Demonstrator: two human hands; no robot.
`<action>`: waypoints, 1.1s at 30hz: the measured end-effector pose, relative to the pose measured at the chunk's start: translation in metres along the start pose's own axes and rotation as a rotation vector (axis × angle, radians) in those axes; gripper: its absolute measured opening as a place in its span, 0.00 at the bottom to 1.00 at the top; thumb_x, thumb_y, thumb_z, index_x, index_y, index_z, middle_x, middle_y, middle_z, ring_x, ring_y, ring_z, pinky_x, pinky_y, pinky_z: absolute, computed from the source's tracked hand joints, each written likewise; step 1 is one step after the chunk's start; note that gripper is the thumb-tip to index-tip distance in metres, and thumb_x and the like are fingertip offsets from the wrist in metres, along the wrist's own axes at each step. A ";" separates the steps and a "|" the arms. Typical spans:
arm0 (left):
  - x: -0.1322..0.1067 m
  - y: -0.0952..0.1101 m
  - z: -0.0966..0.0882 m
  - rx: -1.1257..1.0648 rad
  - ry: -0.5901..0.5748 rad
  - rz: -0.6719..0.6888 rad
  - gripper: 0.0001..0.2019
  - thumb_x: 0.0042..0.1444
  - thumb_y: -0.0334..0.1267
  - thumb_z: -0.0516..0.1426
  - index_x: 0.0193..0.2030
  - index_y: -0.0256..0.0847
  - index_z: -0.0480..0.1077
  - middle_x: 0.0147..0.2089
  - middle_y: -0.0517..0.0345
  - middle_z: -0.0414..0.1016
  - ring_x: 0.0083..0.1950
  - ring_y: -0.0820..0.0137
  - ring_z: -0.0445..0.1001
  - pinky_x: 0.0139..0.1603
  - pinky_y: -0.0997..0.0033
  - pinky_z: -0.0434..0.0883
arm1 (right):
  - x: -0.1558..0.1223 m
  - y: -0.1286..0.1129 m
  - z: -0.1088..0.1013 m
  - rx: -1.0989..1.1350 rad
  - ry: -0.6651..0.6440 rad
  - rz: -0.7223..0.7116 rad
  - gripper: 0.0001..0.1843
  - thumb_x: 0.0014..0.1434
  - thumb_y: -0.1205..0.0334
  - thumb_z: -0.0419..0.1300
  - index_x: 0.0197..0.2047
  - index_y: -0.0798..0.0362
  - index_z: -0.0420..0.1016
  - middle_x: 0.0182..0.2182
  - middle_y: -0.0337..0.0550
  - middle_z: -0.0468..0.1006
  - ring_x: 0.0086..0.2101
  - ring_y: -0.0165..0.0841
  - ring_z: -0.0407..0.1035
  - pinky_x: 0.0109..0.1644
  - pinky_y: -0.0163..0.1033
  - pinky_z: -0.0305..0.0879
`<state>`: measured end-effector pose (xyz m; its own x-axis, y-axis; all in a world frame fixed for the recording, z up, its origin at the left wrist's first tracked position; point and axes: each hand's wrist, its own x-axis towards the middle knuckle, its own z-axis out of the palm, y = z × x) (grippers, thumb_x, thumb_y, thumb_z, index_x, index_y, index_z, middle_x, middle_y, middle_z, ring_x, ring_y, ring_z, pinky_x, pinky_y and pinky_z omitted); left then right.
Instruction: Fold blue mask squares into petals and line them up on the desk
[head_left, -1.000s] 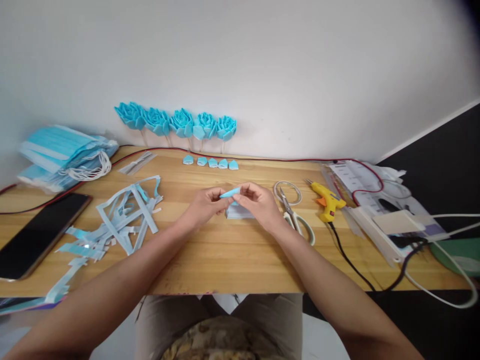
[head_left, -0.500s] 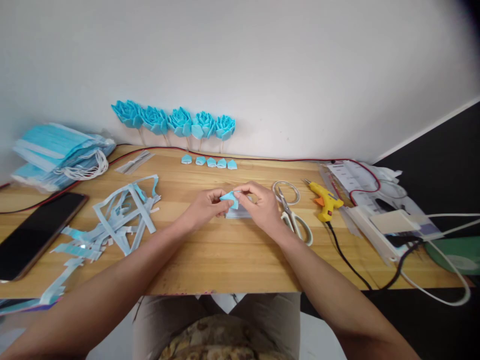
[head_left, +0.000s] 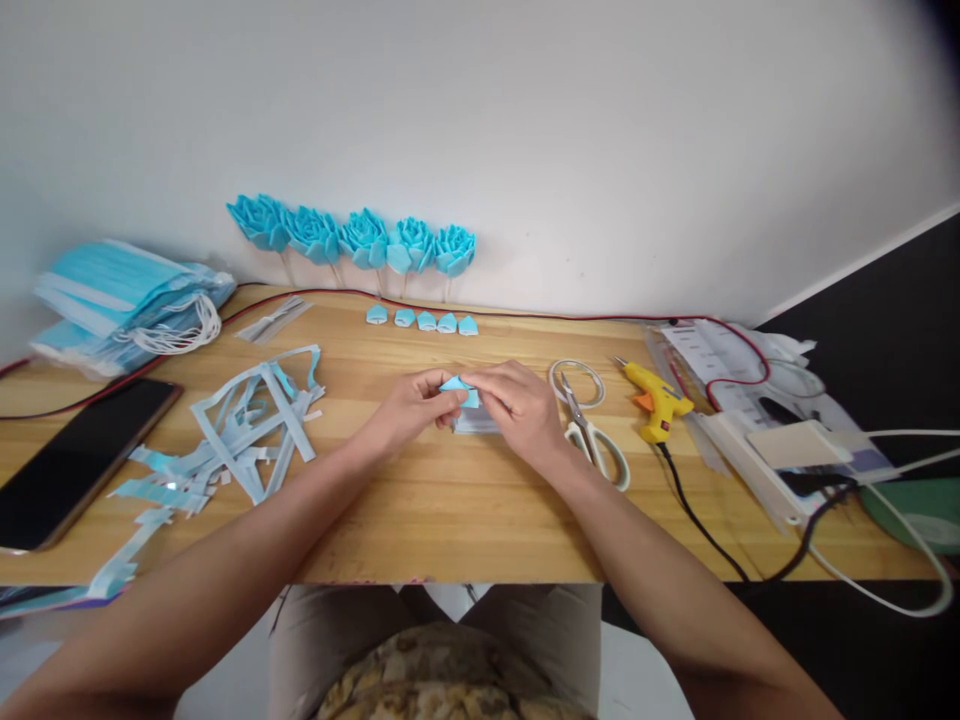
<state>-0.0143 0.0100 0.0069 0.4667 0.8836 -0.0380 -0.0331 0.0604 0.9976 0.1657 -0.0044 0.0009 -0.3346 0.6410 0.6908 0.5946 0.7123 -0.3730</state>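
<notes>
Between my two hands is a small folded piece of blue mask fabric (head_left: 454, 384). My left hand (head_left: 417, 406) pinches its left side with thumb and fingers. My right hand (head_left: 520, 404) has its fingers closed on the right side, covering part of it. Beneath them a pale blue-white stack of fabric (head_left: 477, 424) lies on the table, partly hidden. Beyond my hands, several small folded blue petals (head_left: 427, 320) lie in a row. Close to the right hand are white-handled scissors (head_left: 591, 436), resting over a roll of tape (head_left: 600, 384).
Several blue fabric flowers (head_left: 365, 240) on sticks lean against the wall. Cut strips (head_left: 262, 420), a phone (head_left: 82, 460) and a pile of masks (head_left: 120, 290) occupy the left. To the right lie a yellow glue gun (head_left: 657, 400) with a cord and a white power strip (head_left: 750, 465).
My right fingers have moved over the upper right of the blue fabric piece, which now shows less and looks flatter. The whole view has shifted slightly.
</notes>
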 end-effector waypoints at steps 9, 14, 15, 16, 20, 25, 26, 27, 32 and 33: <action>-0.001 0.001 0.001 -0.028 -0.003 0.008 0.16 0.52 0.48 0.60 0.26 0.37 0.66 0.22 0.62 0.66 0.25 0.77 0.63 0.30 0.75 0.63 | 0.000 0.000 -0.001 0.010 0.002 -0.005 0.17 0.63 0.71 0.52 0.46 0.46 0.79 0.39 0.45 0.81 0.39 0.34 0.74 0.42 0.41 0.70; -0.002 0.002 0.002 -0.012 0.022 0.001 0.17 0.52 0.49 0.60 0.25 0.37 0.66 0.22 0.62 0.66 0.24 0.77 0.63 0.30 0.75 0.63 | 0.000 -0.002 -0.002 0.015 -0.049 0.066 0.17 0.63 0.69 0.52 0.45 0.45 0.80 0.40 0.44 0.81 0.41 0.35 0.73 0.43 0.43 0.69; -0.001 0.002 0.002 -0.011 0.031 0.001 0.16 0.51 0.49 0.60 0.25 0.37 0.66 0.22 0.62 0.66 0.24 0.77 0.63 0.29 0.75 0.63 | 0.000 -0.003 -0.002 0.031 -0.055 0.076 0.17 0.63 0.69 0.52 0.46 0.45 0.80 0.40 0.44 0.81 0.41 0.36 0.73 0.44 0.44 0.69; -0.001 0.002 0.002 -0.009 0.042 0.003 0.16 0.51 0.49 0.61 0.25 0.37 0.66 0.22 0.62 0.66 0.24 0.77 0.63 0.29 0.75 0.63 | 0.000 -0.004 -0.003 0.052 -0.058 0.088 0.17 0.63 0.69 0.52 0.46 0.45 0.79 0.41 0.44 0.81 0.42 0.36 0.73 0.45 0.44 0.69; -0.001 0.002 0.001 -0.012 0.092 0.012 0.15 0.49 0.47 0.61 0.25 0.37 0.66 0.22 0.63 0.66 0.24 0.77 0.62 0.28 0.75 0.62 | 0.002 -0.007 -0.004 0.241 -0.034 0.316 0.17 0.63 0.66 0.52 0.52 0.46 0.75 0.42 0.43 0.80 0.41 0.34 0.73 0.48 0.44 0.69; 0.001 0.002 0.001 0.024 0.102 0.032 0.14 0.49 0.47 0.61 0.25 0.38 0.66 0.21 0.64 0.64 0.23 0.77 0.61 0.28 0.75 0.62 | 0.005 -0.005 -0.001 0.653 -0.092 0.733 0.16 0.62 0.53 0.55 0.43 0.53 0.78 0.32 0.42 0.78 0.32 0.31 0.72 0.34 0.36 0.70; 0.001 0.001 0.001 0.040 0.103 0.038 0.14 0.49 0.47 0.60 0.25 0.38 0.66 0.21 0.64 0.64 0.23 0.77 0.61 0.28 0.75 0.62 | 0.004 -0.004 -0.001 0.699 -0.107 0.762 0.16 0.62 0.51 0.55 0.39 0.54 0.78 0.30 0.42 0.77 0.30 0.31 0.71 0.33 0.35 0.69; 0.001 0.001 0.001 0.057 0.104 0.043 0.14 0.49 0.47 0.60 0.25 0.38 0.66 0.21 0.64 0.64 0.24 0.77 0.60 0.28 0.75 0.61 | 0.004 -0.004 0.000 0.729 -0.116 0.772 0.17 0.61 0.50 0.55 0.35 0.54 0.78 0.29 0.42 0.76 0.30 0.30 0.70 0.32 0.35 0.69; 0.001 0.000 0.002 0.139 0.106 0.064 0.14 0.51 0.45 0.59 0.24 0.38 0.64 0.21 0.65 0.61 0.24 0.78 0.59 0.27 0.76 0.59 | 0.004 -0.005 0.000 0.730 -0.117 0.764 0.14 0.58 0.50 0.59 0.31 0.53 0.75 0.26 0.38 0.73 0.28 0.28 0.67 0.33 0.33 0.67; 0.001 0.001 0.002 0.148 0.108 0.067 0.13 0.51 0.44 0.58 0.24 0.38 0.65 0.21 0.65 0.61 0.24 0.78 0.58 0.27 0.76 0.58 | 0.004 -0.005 0.000 0.721 -0.113 0.766 0.13 0.58 0.51 0.60 0.32 0.53 0.75 0.25 0.37 0.73 0.28 0.28 0.67 0.32 0.33 0.66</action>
<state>-0.0119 0.0102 0.0077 0.3704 0.9284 0.0307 0.0735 -0.0622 0.9954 0.1615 -0.0055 0.0054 -0.1418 0.9876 0.0676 0.1136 0.0841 -0.9900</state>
